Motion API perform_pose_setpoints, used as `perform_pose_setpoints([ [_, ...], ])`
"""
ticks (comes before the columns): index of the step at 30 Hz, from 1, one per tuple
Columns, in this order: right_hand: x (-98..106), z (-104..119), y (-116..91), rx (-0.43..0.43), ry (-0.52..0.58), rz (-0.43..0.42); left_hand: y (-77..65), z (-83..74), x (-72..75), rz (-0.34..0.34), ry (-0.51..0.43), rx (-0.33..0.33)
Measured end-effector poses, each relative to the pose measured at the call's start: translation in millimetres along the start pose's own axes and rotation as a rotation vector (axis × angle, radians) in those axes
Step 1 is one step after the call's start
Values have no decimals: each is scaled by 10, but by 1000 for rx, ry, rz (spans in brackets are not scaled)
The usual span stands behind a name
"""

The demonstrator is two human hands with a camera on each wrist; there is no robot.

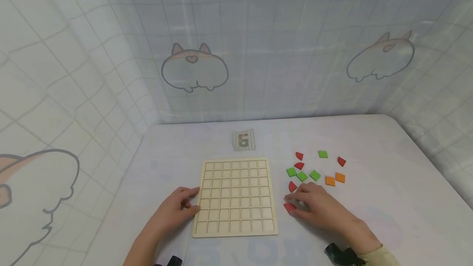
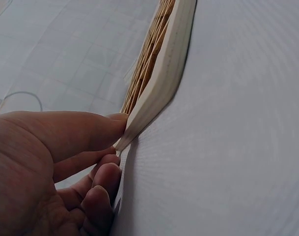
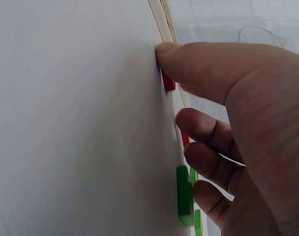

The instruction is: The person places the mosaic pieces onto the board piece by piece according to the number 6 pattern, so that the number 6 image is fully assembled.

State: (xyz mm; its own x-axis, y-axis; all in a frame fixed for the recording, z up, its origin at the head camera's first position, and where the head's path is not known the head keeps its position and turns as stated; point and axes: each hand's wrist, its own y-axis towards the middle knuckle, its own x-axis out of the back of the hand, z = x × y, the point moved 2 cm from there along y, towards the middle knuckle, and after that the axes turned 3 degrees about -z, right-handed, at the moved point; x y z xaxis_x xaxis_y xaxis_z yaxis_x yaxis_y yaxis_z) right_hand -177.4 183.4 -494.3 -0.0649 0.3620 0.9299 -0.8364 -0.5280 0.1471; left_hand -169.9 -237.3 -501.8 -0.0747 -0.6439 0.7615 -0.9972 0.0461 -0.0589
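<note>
A pale wooden grid board [image 1: 235, 198] lies on the table in the head view. My left hand [image 1: 179, 206] is at its left edge, with thumb and forefinger spread apart along the rim. In the left wrist view the thumb [image 2: 90, 129] presses against the board's side. My right hand [image 1: 319, 206] is low over the table to the right of the board. Its thumb touches a red quarter-round piece [image 1: 289, 207], also seen as a red edge [image 3: 169, 82] in the right wrist view. The forefinger tip is just beyond that piece, and the other fingers are loosely bent.
Beyond my right hand lie more red quarter-round pieces [image 1: 341, 161], several green square tiles [image 1: 315, 175] and two orange tiles [image 1: 330, 181]. A small printed pattern card [image 1: 244, 140] lies behind the board. Tile-patterned curtains [image 1: 258, 44] enclose the table at the back and sides.
</note>
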Motion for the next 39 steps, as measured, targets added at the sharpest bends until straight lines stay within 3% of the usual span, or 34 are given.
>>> perform_pose_setpoints([
  [5, 14, 51, 32, 84, 23, -24, 2, -4, 22, -1, 5, -2],
  [9, 27, 82, 51, 105, 39, -40, -3, -19, 47, -2, -3, -11],
  [21, -6, 113, 84, 43, 13, -69, -4, -6, 63, -9, -17, -28],
  [30, 11, 98, 106, 17, 1, -143, -11, 3, 34, -5, -28, -26],
  [39, 36, 59, 231, -23, -19, -168, -5, 52, -17, 10, -26, -16],
])
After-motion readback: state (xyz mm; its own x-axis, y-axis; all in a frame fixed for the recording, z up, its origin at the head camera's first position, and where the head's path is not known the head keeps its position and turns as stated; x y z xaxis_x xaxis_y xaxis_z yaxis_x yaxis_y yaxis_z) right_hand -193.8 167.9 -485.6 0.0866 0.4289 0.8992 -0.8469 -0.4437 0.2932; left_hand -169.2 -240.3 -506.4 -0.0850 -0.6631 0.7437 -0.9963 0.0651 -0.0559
